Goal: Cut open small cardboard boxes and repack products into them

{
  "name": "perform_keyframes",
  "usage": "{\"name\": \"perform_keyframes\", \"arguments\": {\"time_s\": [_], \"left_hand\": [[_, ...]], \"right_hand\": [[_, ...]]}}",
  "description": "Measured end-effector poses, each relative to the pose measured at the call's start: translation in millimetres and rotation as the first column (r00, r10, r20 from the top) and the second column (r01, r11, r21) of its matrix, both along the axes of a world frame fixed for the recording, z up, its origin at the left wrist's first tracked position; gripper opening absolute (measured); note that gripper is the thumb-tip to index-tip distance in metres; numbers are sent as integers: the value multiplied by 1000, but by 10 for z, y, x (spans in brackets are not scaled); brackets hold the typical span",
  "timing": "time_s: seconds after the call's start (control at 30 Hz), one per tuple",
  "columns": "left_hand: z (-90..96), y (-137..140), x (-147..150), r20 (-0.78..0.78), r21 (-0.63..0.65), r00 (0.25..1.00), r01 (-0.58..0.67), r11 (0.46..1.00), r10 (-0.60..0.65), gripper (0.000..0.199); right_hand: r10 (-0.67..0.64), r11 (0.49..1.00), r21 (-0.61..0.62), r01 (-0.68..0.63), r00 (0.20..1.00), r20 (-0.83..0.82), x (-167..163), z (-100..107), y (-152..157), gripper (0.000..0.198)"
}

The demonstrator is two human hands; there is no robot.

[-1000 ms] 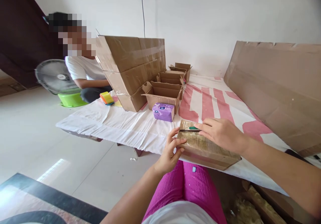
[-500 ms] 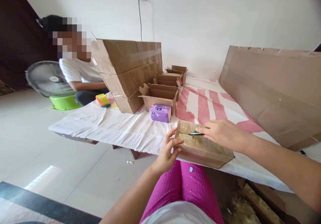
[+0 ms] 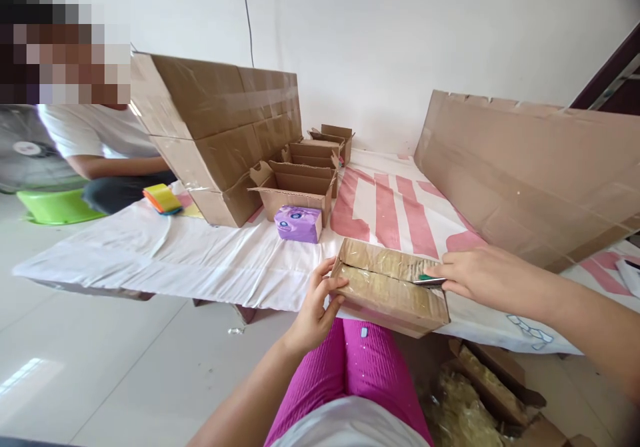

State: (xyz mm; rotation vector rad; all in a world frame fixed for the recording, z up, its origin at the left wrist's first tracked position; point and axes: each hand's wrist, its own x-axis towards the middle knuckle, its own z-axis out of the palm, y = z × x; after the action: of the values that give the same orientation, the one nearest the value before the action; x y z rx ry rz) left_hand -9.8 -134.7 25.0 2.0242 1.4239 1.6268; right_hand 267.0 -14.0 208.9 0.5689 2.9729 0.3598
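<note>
Right at the near edge of the cloth-covered worktop (image 3: 210, 260) lies one flat cardboard box (image 3: 387, 293), sealed in shiny tape and tilted a little toward the person's pink-clad lap. The left hand (image 3: 315, 307) grips the box's near left corner, thumb on top and fingers curled under. The right hand (image 3: 480, 277) is closed around one small cutter (image 3: 429, 279) with a green body, its blade lying along the seam at the box's right end. Behind the box stands one purple tissue pack (image 3: 299, 223), and behind that a row of about four open small cartons (image 3: 295, 190) running back toward the wall. To their left leans one big taped carton stack (image 3: 215, 133), and on the right one long folded cardboard sheet (image 3: 525, 167) leans along the worktop. A second person in a white shirt (image 3: 95, 137) sits at the far left, beside one green basin (image 3: 55, 207) and a fan (image 3: 25, 150), with one bundle of coloured sponges (image 3: 163, 199) near their knee.
</note>
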Motion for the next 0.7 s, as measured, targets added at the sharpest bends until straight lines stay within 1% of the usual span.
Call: {"name": "perform_keyframes", "arguments": {"time_s": [0.07, 0.17, 0.23, 0.3, 0.4, 0.47, 0.53, 0.6, 0.7], "left_hand": [[-12, 10, -3, 14, 11, 1000, -9, 1000, 8, 28], [-28, 35, -36, 44, 11, 999, -20, 1000, 19, 25], [-29, 46, -69, 59, 2, 998, -32, 999, 32, 24], [-20, 44, -89, 56, -6, 997, -54, 999, 54, 23], [2, 23, -62, 14, -13, 998, -57, 998, 57, 21], [11, 11, -15, -6, -16, 999, -50, 999, 50, 21], [12, 9, 28, -13, -15, 998, -57, 998, 57, 22], [10, 16, 49, -23, -8, 997, -72, 997, 72, 22], [9, 28, 40, -52, -3, 995, -84, 996, 83, 23]], "right_hand": [[11, 1000, -15, -11, 1000, 2, 39, 32, -1, 23], [27, 997, 67, -23, 998, -59, 17, 63, -4, 23], [42, 991, 133, -30, 995, -95, -14, 43, 18, 24], [45, 982, 187, -11, 983, -178, -27, -6, 68, 27], [14, 964, 250, 89, 925, -381, 8, -95, 174, 31], [-13, 955, 253, 151, 880, -475, 56, -140, 229, 33], [-21, 957, 239, 165, 860, -510, 103, -170, 244, 34], [-4, 967, 218, 134, 860, -511, 143, -194, 217, 34], [56, 987, 161, 18, 893, -446, 218, -243, 143, 33]]}}
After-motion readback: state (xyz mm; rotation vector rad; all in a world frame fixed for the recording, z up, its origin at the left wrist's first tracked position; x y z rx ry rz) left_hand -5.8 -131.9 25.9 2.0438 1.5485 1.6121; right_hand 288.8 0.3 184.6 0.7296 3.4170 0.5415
